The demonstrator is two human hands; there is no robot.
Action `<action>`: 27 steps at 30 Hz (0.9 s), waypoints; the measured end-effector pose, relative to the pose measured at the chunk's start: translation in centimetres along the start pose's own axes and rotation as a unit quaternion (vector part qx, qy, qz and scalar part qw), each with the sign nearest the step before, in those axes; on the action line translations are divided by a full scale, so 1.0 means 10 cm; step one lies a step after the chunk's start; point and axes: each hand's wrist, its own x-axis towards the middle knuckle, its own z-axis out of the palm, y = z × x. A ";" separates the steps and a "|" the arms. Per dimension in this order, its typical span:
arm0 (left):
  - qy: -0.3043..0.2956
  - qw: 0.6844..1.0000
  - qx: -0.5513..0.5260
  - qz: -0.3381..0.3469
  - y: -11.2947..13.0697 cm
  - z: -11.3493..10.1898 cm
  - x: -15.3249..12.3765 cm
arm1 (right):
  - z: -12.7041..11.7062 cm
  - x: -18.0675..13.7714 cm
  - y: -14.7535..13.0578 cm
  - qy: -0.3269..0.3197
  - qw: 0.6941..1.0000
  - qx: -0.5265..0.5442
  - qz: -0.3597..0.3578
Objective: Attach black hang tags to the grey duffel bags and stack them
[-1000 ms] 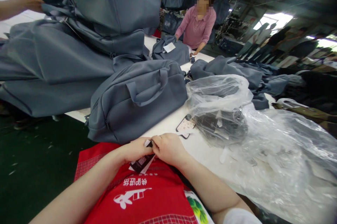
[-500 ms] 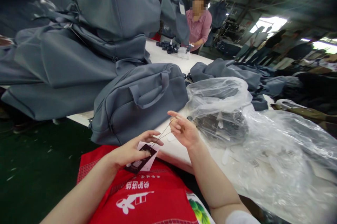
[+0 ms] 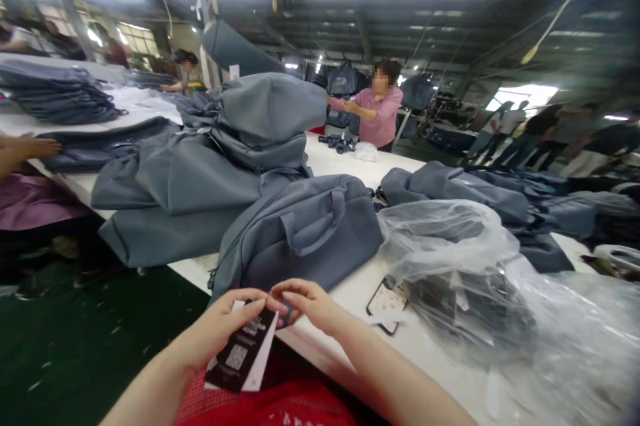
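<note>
My left hand (image 3: 220, 329) pinches a black hang tag (image 3: 241, 353) with a white card behind it, held just above my red apron (image 3: 280, 409). My right hand (image 3: 313, 306) is closed in a pinch at the tag's top edge, fingertips touching those of the left hand; a thin string cannot be made out there. Right behind both hands, a grey duffel bag (image 3: 305, 236) with a handle lies at the near edge of the white table (image 3: 350, 293).
A heap of grey bags (image 3: 210, 166) fills the table's left. Clear plastic bags (image 3: 465, 279) holding dark tags lie at right, a phone (image 3: 384, 303) beside them. A person in pink (image 3: 377, 113) stands at the far end. Another person's hand (image 3: 35, 146) reaches in at left.
My right hand came back from pulling the string out and rejoined the left at the tag. My view tilted up, showing more of the hall. The person in pink put their bag down.
</note>
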 end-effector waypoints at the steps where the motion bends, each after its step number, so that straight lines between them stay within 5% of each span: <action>1: 0.035 0.999 0.026 0.009 0.14 -0.12 -0.02 | 0.03 0.11 0.04 -0.002 1.000 0.014 0.007; 4: 0.086 0.992 0.084 0.037 0.65 -0.44 -0.06 | -0.01 0.48 0.01 0.100 0.993 0.063 -0.022; 7: 0.045 0.994 0.092 0.028 1.16 -0.65 0.00 | -0.20 0.84 -0.21 0.272 0.956 0.052 -0.096; 9: -0.013 0.994 0.111 0.011 1.43 -0.75 0.10 | -0.32 1.05 -0.42 0.319 0.937 0.026 -0.141; 12: -0.096 0.982 0.161 -0.013 1.72 -0.86 0.36 | -0.43 1.30 -0.73 0.269 0.945 0.046 -0.181; 16: -0.122 0.973 0.193 -0.034 1.91 -0.96 0.75 | -0.47 1.43 -1.01 0.119 0.977 0.094 -0.150; 21: -0.105 0.957 0.268 -0.026 1.96 -0.87 1.15 | -0.49 1.42 -1.19 -0.007 0.982 -0.065 -0.176; 27: -0.028 0.888 0.456 0.040 2.10 -0.64 1.37 | -0.62 1.44 -1.38 0.040 0.934 -0.319 -0.155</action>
